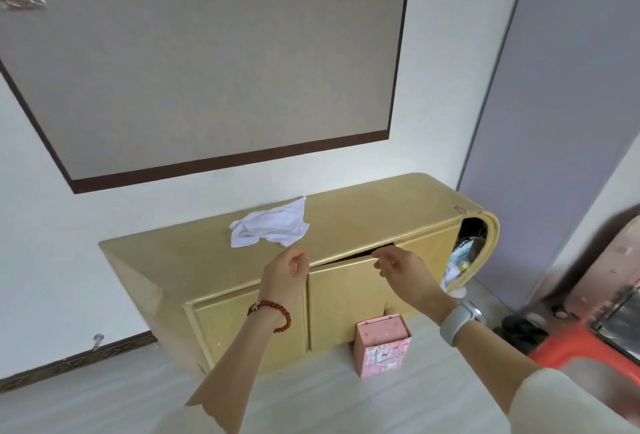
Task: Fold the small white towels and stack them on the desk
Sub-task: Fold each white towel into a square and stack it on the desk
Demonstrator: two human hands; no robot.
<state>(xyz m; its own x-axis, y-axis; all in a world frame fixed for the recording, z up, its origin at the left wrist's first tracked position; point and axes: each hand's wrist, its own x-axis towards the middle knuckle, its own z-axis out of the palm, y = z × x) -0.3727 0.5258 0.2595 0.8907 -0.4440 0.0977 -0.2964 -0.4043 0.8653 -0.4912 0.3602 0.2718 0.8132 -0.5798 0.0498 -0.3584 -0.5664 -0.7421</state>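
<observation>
One crumpled white towel [270, 227] lies on the yellow desk [363, 222] top. Left hand [287, 272] and right hand [401, 269] hover just before it, fingers loosely curled, holding nothing.

This looks like a room in a home, plainly furnished. A low yellow cabinet [346, 288] stands against a white wall [450, 87], its doors slightly ajar and an open rounded end compartment [465, 253] stuffed with household odds and ends. Above it the wall carries a large grey panel [207, 63] with a dark brown border. A small pink gift box [381, 347] sits on the pale floor [121, 395] just in front of the cabinet. To the right are a lilac door [561, 87], a red plastic stool [585, 350] and what seem to be dark shoes [523, 329], blurred. A patterned brown skirting board [76, 361] runs along the wall's foot.
</observation>
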